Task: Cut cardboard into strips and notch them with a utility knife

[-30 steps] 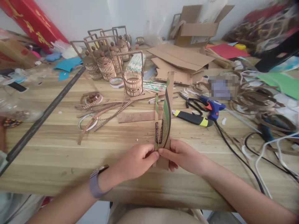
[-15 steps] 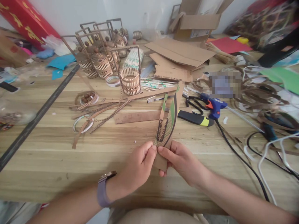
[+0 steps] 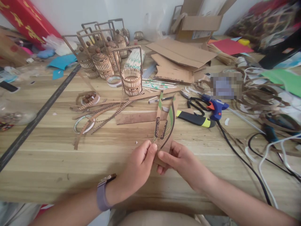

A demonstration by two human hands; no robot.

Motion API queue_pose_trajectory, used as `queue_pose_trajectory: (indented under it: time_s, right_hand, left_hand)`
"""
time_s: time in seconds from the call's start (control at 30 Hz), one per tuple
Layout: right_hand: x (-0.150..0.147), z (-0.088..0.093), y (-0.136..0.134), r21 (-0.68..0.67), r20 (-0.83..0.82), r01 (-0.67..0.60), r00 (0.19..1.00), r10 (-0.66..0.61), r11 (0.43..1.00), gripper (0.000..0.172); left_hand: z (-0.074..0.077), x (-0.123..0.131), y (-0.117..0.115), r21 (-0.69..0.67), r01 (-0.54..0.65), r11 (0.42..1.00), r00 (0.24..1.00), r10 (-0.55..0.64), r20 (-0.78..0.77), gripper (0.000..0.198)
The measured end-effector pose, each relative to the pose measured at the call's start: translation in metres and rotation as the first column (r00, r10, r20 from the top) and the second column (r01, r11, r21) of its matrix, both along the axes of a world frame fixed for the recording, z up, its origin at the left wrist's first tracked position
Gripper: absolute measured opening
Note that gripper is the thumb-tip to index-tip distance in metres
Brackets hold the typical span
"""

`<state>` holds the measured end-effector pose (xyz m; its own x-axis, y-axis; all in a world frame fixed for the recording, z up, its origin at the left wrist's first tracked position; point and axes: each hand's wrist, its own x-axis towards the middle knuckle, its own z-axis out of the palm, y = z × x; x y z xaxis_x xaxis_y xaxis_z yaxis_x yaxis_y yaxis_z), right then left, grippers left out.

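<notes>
Both hands pinch the near end of a long printed cardboard strip (image 3: 167, 124), brown with green and black print. My left hand (image 3: 138, 164), with a watch on its wrist, grips a narrow sliver along the strip's left edge. That sliver has split away and leans left of the main piece. My right hand (image 3: 181, 160) holds the wider part from the right. The strip stands up over the wooden table (image 3: 51, 157), pointing away from me.
Behind the strip lie a yellow-black utility knife (image 3: 195, 119), a blue glue gun (image 3: 216, 108), black scissors (image 3: 196, 105) and loose cardboard strips (image 3: 138, 117). Small slatted baskets (image 3: 131, 81) stand farther back, flattened cartons (image 3: 181, 56) behind. Cables (image 3: 258, 147) trail at the right.
The narrow sliver has parted further from the main strip, so a gap has opened between them. The strip has tipped lower and my hands have drawn slightly apart.
</notes>
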<state>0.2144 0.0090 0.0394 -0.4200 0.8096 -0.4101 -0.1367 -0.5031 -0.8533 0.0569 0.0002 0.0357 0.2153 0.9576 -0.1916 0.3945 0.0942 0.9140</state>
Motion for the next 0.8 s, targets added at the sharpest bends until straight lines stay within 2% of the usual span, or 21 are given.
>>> queue_pose_trajectory:
  time_s: [0.17,0.23,0.3,0.37,0.43,0.5,0.53,0.57,0.6,0.63,0.67,0.7,0.73,0.77,0.8]
  right_hand:
    - [-0.003,0.000,-0.003,0.024,0.046,-0.003,0.999,0.002,1.000,0.042]
    - [-0.004,-0.001,-0.006,0.023,0.040,0.009,0.999,-0.010,1.000,0.041]
    - [-0.003,-0.002,-0.010,0.008,0.039,0.038,0.999,-0.038,0.999,0.042]
    - [0.002,-0.004,-0.012,-0.047,0.062,0.041,0.997,-0.038,0.998,0.048]
    - [0.011,-0.006,-0.012,-0.149,0.094,-0.097,0.989,0.112,0.984,0.055]
    - [0.023,-0.006,-0.010,-0.179,0.193,-0.308,0.920,0.341,0.934,0.059]
    - [0.028,-0.006,-0.009,-0.112,0.325,-0.368,0.864,0.384,0.923,0.059]
    - [0.033,-0.005,-0.008,0.027,0.504,-0.389,0.801,0.323,0.921,0.057]
    - [0.037,-0.004,-0.006,0.226,0.674,-0.393,0.724,0.148,0.891,0.052]
    - [0.039,-0.003,-0.004,0.440,0.767,-0.407,0.634,-0.099,0.800,0.043]
    - [0.039,-0.001,-0.001,0.614,0.761,-0.449,0.554,-0.336,0.650,0.032]
    - [0.039,0.000,0.002,0.708,0.706,-0.516,0.506,-0.496,0.481,0.026]
    - [0.037,0.002,0.006,0.735,0.655,-0.591,0.488,-0.577,0.333,0.030]
    - [0.035,0.003,0.011,0.715,0.635,-0.663,0.485,-0.601,0.221,0.037]
    - [0.033,0.004,0.018,0.675,0.642,-0.723,0.480,-0.598,0.146,0.040]
  left_hand:
    - [-0.002,-0.005,-0.002,-0.005,0.089,0.996,0.993,-0.089,-0.082,0.037]
    - [-0.001,-0.008,0.002,0.017,0.026,1.000,0.991,-0.024,-0.130,0.037]
    - [0.003,-0.014,0.007,0.015,-0.087,0.996,0.987,0.088,-0.137,0.039]
    - [0.006,-0.021,0.010,-0.010,-0.161,0.987,0.980,0.158,-0.123,0.041]
    - [0.010,-0.026,0.010,-0.015,-0.117,0.993,0.987,0.114,-0.116,0.042]
    - [0.012,-0.029,0.006,-0.004,-0.039,0.999,0.992,0.038,-0.117,0.042]
    - [0.012,-0.029,0.004,-0.004,-0.009,1.000,0.994,0.008,-0.113,0.042]
    - [0.013,-0.029,0.000,-0.012,0.014,1.000,0.994,-0.015,-0.105,0.042]
    - [0.015,-0.027,-0.003,-0.025,0.037,0.999,0.995,-0.039,-0.092,0.042]
    - [0.017,-0.025,-0.007,-0.037,0.065,0.997,0.995,-0.068,-0.078,0.042]
    - [0.020,-0.023,-0.011,-0.047,0.107,0.993,0.992,-0.110,-0.060,0.043]
    - [0.024,-0.021,-0.015,-0.052,0.161,0.986,0.986,-0.163,-0.039,0.043]
    - [0.029,-0.020,-0.019,-0.053,0.217,0.975,0.976,-0.218,-0.018,0.043]
    - [0.034,-0.021,-0.023,-0.052,0.276,0.960,0.961,-0.276,0.007,0.043]
    - [0.039,-0.023,-0.027,-0.053,0.306,0.951,0.952,-0.305,0.023,0.043]
